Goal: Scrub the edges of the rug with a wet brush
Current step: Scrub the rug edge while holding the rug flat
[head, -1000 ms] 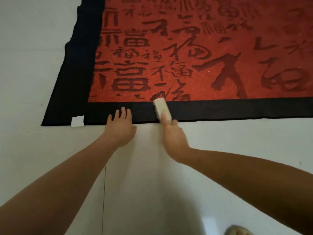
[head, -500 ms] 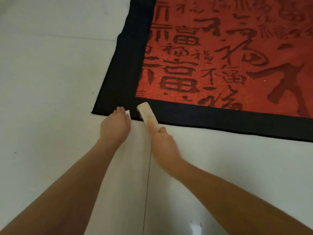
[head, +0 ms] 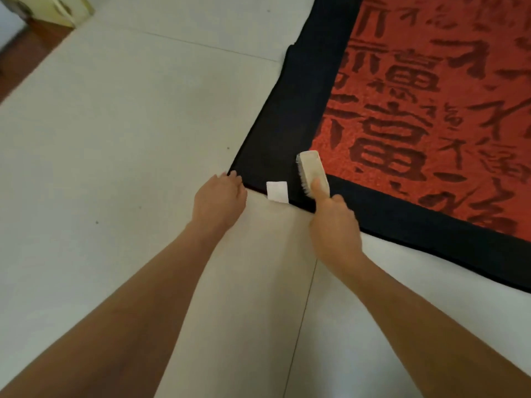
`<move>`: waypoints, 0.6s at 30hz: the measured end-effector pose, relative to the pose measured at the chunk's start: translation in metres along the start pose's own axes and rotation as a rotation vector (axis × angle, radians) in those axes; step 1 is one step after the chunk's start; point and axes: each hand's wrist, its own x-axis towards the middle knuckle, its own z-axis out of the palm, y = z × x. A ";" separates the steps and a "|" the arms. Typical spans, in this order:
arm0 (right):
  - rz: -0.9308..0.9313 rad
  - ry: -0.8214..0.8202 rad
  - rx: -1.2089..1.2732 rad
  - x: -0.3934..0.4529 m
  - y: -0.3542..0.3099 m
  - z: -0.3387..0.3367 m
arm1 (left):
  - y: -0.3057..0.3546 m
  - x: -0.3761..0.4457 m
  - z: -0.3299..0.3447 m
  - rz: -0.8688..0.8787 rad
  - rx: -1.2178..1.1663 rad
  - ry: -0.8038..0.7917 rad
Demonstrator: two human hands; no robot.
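Note:
A red rug (head: 431,90) with dark characters and a wide black border (head: 290,116) lies on the pale floor, its near left corner in the middle of the view. My right hand (head: 334,228) grips a cream scrubbing brush (head: 311,172), bristles down on the black border just right of the corner. My left hand (head: 219,198) lies on the floor with its fingertips touching the very corner of the rug. A small white label (head: 277,191) hangs over the border's edge between my two hands.
Pale floor tiles (head: 115,139) spread to the left and in front of the rug. A yellowish piece of furniture (head: 57,10) and a strip of wooden floor show in the top left corner.
Both hands have shifted left along the near border to the rug's corner. The left hand has passed the white label, and the brush now sits just right of it.

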 end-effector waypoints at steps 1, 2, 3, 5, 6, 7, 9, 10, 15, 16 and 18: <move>-0.022 -0.008 0.049 -0.002 -0.013 0.000 | -0.001 0.001 0.000 0.006 0.058 -0.035; -0.116 -0.034 0.055 -0.004 -0.030 0.005 | -0.002 0.000 0.000 0.020 0.119 -0.050; -0.249 -0.077 0.040 -0.004 -0.043 0.014 | -0.004 -0.001 0.000 0.030 0.161 -0.044; -0.488 -0.116 -0.026 0.009 -0.052 0.017 | -0.008 -0.001 -0.002 0.050 0.204 -0.023; -0.533 -0.080 -0.077 0.027 -0.048 0.012 | -0.009 -0.002 -0.002 0.059 0.217 -0.019; -0.493 -0.050 -0.128 0.050 -0.039 0.003 | -0.010 -0.002 -0.001 0.073 0.233 -0.020; -0.300 0.005 -0.118 0.070 -0.030 -0.010 | -0.012 -0.004 0.000 0.083 0.254 -0.034; -0.284 0.000 -0.106 0.067 -0.031 -0.010 | -0.012 -0.005 0.002 0.086 0.259 -0.036; -0.706 -0.153 -0.148 0.058 -0.035 -0.006 | -0.018 -0.011 0.007 0.110 0.274 -0.030; -0.631 -0.121 -0.182 0.076 -0.031 -0.016 | -0.018 -0.011 0.008 0.108 0.284 -0.046; -0.384 -0.038 -0.168 0.086 -0.033 -0.026 | -0.016 -0.011 0.009 0.095 0.291 -0.076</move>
